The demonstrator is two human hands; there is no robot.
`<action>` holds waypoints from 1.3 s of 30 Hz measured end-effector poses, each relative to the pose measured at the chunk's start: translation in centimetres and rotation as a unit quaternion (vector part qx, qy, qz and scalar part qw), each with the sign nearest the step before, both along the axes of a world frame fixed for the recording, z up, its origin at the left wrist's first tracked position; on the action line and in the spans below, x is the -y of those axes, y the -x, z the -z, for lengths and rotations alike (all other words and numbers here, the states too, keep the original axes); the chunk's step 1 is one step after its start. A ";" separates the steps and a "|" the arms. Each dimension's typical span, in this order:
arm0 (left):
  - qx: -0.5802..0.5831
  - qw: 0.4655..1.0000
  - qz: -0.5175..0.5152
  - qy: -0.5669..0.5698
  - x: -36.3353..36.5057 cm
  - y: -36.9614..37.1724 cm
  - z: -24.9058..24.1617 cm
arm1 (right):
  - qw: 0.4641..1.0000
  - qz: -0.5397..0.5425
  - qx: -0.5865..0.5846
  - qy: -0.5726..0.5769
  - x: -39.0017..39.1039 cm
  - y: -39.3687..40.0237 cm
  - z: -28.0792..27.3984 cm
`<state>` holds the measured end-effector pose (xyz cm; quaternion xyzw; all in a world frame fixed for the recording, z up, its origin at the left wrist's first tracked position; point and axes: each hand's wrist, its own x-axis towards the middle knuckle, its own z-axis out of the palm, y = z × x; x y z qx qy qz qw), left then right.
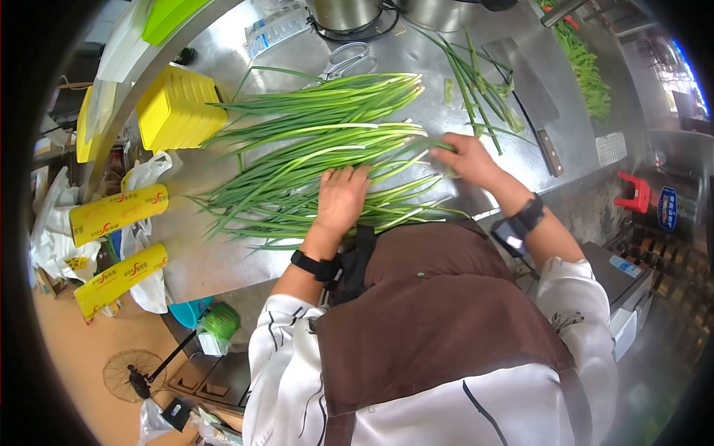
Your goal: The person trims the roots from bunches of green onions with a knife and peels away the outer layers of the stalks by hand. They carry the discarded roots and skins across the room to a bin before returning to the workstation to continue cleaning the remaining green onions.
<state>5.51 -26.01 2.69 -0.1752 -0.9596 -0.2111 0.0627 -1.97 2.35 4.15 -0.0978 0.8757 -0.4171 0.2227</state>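
Long green scallions (297, 160) lie in rough bunches across the metal table, with their pale ends to the right. My left hand (343, 195) rests on top of the lower bunch, its fingers lying over the stalks. At the right ends of the scallions, my right hand (468, 160) has thumb and fingers closed on a green scallion piece (425, 144). A smaller pile of loose scallion leaves (480, 89) sits beyond my right hand. Beside that pile lies a cleaver (532, 97) with a wooden handle.
Scissors (346, 61) and metal pots (343, 13) stand at the back of the table (216, 256). Yellow baskets (178, 108) are at the left, above yellow boxes (119, 212) and plastic bags. Chopped greens (584, 74) lie at the far right, near a red stool (632, 192).
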 end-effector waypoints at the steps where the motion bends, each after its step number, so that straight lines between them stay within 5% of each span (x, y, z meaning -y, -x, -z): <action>1: 0.004 1.000 0.003 0.013 0.1 -0.1 0.0 | 0.995 -0.045 -0.082 -0.030 1.9 -0.3 0.4; 2: 0.007 1.000 0.006 0.025 0.1 -0.1 0.1 | 0.981 -0.089 -0.163 -0.060 3.7 -0.7 0.9; 8: -0.004 1.000 -0.008 0.026 0.2 -0.2 0.6 | 0.947 -0.212 -0.198 -0.135 8.6 -0.3 1.7; 23: -0.045 0.999 0.016 0.019 0.5 -0.4 1.1 | 0.954 -0.200 -0.136 -0.177 8.9 -1.0 3.0; 39: -0.093 0.993 0.058 0.035 0.0 0.5 0.3 | 0.971 -0.176 -0.131 -0.095 8.9 -1.3 2.4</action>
